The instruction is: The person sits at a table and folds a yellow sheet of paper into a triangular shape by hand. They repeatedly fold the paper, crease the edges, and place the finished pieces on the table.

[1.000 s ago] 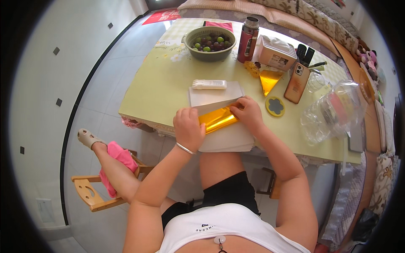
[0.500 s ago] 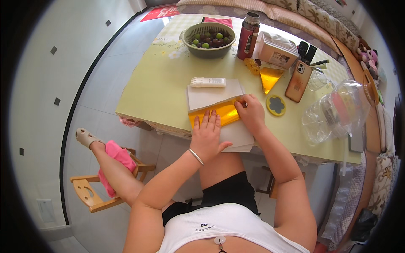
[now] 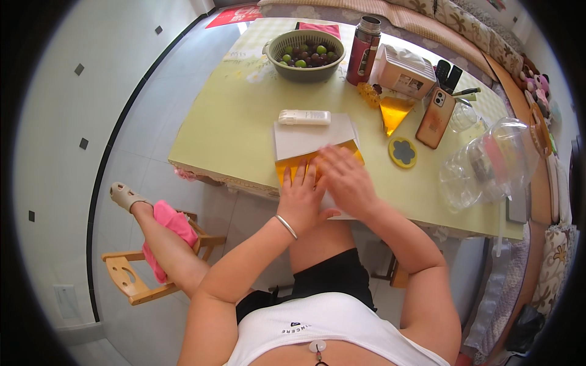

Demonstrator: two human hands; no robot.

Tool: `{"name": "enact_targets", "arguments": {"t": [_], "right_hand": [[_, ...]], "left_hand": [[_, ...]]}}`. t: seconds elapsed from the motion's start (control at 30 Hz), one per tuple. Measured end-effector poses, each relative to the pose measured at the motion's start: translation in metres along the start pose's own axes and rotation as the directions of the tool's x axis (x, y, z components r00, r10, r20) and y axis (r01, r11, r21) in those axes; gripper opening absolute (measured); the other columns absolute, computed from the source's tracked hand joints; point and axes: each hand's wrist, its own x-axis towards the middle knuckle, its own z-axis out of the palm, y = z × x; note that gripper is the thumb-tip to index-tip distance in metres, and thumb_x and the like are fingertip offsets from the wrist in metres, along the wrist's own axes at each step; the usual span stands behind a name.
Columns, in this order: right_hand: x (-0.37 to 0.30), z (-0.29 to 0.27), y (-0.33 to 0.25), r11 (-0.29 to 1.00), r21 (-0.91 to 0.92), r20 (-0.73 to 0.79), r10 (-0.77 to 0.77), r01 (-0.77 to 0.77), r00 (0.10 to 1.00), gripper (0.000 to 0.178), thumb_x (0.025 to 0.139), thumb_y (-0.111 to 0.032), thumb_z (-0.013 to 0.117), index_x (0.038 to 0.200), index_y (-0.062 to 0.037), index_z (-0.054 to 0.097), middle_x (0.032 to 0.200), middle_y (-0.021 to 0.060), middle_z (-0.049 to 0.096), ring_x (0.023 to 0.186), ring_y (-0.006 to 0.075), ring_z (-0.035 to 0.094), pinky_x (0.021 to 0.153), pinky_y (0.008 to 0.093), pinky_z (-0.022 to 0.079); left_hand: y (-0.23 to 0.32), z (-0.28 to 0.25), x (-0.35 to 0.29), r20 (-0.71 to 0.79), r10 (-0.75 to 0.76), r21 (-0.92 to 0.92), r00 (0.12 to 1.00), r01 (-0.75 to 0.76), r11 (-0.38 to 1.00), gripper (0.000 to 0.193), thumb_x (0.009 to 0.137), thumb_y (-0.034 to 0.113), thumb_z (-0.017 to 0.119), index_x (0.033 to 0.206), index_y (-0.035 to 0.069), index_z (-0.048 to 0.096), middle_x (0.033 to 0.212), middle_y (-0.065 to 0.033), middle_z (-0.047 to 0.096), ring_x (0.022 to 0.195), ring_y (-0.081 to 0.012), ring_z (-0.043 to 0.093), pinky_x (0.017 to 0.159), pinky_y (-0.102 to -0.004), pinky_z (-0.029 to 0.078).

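A shiny gold paper sheet (image 3: 354,150) lies across a stack of white paper (image 3: 312,134) at the table's near edge. Pressed flat on the gold sheet, my left hand (image 3: 300,196) has its fingers spread and wears a silver bangle at the wrist. My right hand (image 3: 347,180) lies over the middle of the sheet beside and partly over the left fingertips. Its fingers are stretched out, slightly blurred, and grip nothing visible. A white oblong case (image 3: 304,117) rests on the far part of the white paper. To the right is a folded gold paper triangle (image 3: 395,114).
A basket of grapes (image 3: 305,74), a dark red thermos (image 3: 363,52) and a tissue box (image 3: 406,73) stand at the back of the table (image 3: 226,134). On the right are a phone (image 3: 435,119), a yellow round coaster (image 3: 403,152) and a large clear plastic bottle (image 3: 482,165).
My right hand has moved left from the gold sheet's right edge, and its pinched fingers have straightened over the sheet's middle. The left hand stays pressed on it.
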Motion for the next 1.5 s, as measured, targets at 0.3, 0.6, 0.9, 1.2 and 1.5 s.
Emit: {"name": "enact_targets", "arguments": {"t": [0.3,0.6,0.9,1.2,1.5], "right_hand": [[-0.035,-0.023,0.015,0.974,0.018,0.456,0.194,-0.227,0.869,0.090,0.096,-0.064,0.046,0.157,-0.0015,0.024,0.165,0.0154,0.021,0.155,0.0267,0.014,0.126,0.0433,0.012],[-0.040,-0.023,0.017,0.960,0.025,0.442,0.239,-0.278,0.865,0.080,0.101,-0.055,0.044,0.157,-0.0010,0.026,0.166,0.0142,0.021,0.155,0.0270,0.013,0.125,0.0462,0.011],[-0.019,-0.023,0.006,0.961,-0.222,0.440,0.249,-0.164,0.863,0.068,0.100,-0.043,0.050,0.152,-0.0015,0.036,0.161,0.0149,0.033,0.152,0.0269,0.025,0.124,0.0529,0.012],[-0.034,-0.014,-0.005,0.975,-0.014,0.398,0.209,-0.222,0.893,0.074,0.098,-0.048,0.053,0.154,-0.0034,0.035,0.163,0.0139,0.029,0.153,0.0266,0.023,0.124,0.0462,0.015],[-0.025,-0.036,0.006,0.991,0.057,0.047,0.117,-0.119,0.992,0.023,0.081,-0.010,0.065,0.103,-0.0057,0.064,0.107,0.0082,0.066,0.103,0.0270,0.061,0.093,0.0395,0.045]], "left_hand": [[-0.012,-0.011,-0.031,0.114,-0.096,-0.064,0.989,0.104,0.993,0.110,0.079,0.068,0.064,0.157,0.001,0.025,0.165,-0.0205,0.018,0.154,-0.0348,0.014,0.121,-0.0606,0.005],[-0.034,-0.011,-0.053,-0.136,-0.037,0.179,0.990,0.061,0.982,0.074,0.086,0.048,0.064,0.139,-0.003,0.051,0.151,-0.0215,0.041,0.148,-0.0354,0.029,0.120,-0.0610,0.010],[-0.038,-0.020,-0.017,-0.324,0.219,0.317,0.920,-0.112,0.942,0.020,0.079,0.010,0.061,0.090,-0.003,0.072,0.089,-0.0135,0.063,0.108,-0.0330,0.058,0.115,-0.0597,0.031],[-0.047,-0.024,-0.020,-0.324,0.256,0.291,0.911,-0.161,0.943,0.017,0.079,0.012,0.061,0.088,0.002,0.072,0.088,-0.0102,0.064,0.105,-0.0317,0.059,0.112,-0.0600,0.033],[-0.098,-0.026,0.011,-0.342,0.167,0.150,0.925,-0.121,0.981,0.024,0.080,0.011,0.064,0.102,0.008,0.072,0.108,-0.0058,0.069,0.112,-0.0298,0.059,0.107,-0.0579,0.035]]}}
